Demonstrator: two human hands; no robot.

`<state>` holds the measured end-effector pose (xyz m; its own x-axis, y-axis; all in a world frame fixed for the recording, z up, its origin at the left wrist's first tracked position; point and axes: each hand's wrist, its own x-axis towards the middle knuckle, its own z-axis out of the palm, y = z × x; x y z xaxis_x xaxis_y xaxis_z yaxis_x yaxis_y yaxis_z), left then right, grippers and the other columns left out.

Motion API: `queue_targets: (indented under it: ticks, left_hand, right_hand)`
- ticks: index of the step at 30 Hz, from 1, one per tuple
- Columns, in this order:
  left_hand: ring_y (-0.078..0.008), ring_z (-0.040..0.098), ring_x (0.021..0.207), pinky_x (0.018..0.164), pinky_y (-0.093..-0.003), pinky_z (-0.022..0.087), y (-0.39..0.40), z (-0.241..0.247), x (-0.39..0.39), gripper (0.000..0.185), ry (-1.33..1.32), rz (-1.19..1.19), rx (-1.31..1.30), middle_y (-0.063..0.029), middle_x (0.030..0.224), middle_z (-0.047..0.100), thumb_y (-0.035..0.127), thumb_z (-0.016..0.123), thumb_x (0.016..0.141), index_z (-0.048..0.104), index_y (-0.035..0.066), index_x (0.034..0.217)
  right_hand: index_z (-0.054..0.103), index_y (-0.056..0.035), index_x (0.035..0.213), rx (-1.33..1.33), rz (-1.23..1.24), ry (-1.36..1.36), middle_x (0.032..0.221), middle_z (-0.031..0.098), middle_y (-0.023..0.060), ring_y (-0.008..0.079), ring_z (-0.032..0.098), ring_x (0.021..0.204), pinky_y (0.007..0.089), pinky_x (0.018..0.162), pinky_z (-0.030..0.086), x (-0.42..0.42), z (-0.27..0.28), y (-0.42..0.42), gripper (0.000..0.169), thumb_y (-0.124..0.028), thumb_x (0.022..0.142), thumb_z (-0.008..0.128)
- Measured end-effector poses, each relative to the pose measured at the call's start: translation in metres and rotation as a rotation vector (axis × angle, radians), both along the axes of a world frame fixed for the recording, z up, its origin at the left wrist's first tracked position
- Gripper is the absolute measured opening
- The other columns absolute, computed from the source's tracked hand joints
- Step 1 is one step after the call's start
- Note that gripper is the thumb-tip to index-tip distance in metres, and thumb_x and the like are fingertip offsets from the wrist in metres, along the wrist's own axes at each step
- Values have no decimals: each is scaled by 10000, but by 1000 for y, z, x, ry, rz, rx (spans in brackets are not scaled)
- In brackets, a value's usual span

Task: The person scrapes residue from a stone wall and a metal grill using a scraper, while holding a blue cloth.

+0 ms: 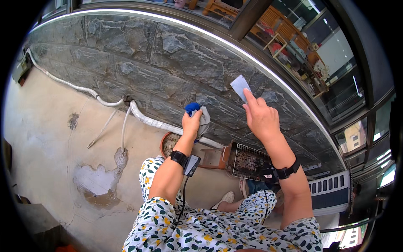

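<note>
My left hand [191, 122] is closed on a bundle of cloths, a bright blue cloth [192, 108] at the top and a grey cloth [205, 119] hanging down on its right. My right hand [263, 116] holds a flat, pale grey-blue rectangular piece [240, 88] near its lower end, the index finger lying along it. Its material cannot be told. Both hands are raised in front of a wall of dark rough stone [182, 66]. Whether the flat piece touches the stone cannot be told. Each forearm wears a black strap; a small device sits on the left one.
White-wrapped pipes [151, 120] run along the wall's foot. Below the hands are a round pot [167, 145] with soil and a charcoal grill with a wire rack [248, 162]. A wet patch [97, 182] marks the concrete floor. Framed windows [302, 47] stand above the wall.
</note>
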<state>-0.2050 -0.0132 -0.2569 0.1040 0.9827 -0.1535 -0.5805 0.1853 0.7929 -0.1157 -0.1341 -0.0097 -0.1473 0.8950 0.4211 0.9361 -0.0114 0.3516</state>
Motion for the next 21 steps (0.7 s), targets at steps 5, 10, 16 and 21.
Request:
queue_targets:
  ticks: [5, 10, 16, 21]
  left_hand:
    - [-91, 581, 781, 694, -257, 463, -13, 27, 4, 177, -276, -301, -64, 10, 867, 639, 142, 689, 818, 624, 77, 969]
    - [-87, 574, 797, 731, -248, 454, -28, 41, 10, 199, -283, -374, -27, 14, 898, 633, 141, 692, 821, 625, 67, 993]
    - [-87, 570, 820, 743, -246, 452, -25, 59, 8, 209, -381, -338, -70, 9, 914, 630, 127, 695, 817, 621, 65, 1003]
    - [-85, 564, 825, 748, -251, 451, -20, 61, 2, 195, -364, -266, -27, 8, 914, 629, 114, 689, 818, 621, 69, 996]
  right_hand:
    - [515, -150, 1279, 30, 45, -89, 757, 580, 135, 315, 640, 572, 416, 514, 513, -5, 0, 58, 407, -217, 884, 588]
    - [509, -135, 1292, -8, -21, -205, 756, 584, 135, 310, 647, 580, 411, 517, 518, -9, 8, 80, 434, -183, 868, 584]
    - [476, -145, 1324, -15, -87, -259, 730, 586, 133, 315, 630, 549, 403, 491, 502, -31, 5, 99, 443, -217, 897, 569]
    - [485, -107, 1322, -69, -114, -265, 772, 598, 158, 308, 651, 581, 390, 510, 518, -23, 10, 88, 519, -106, 810, 571]
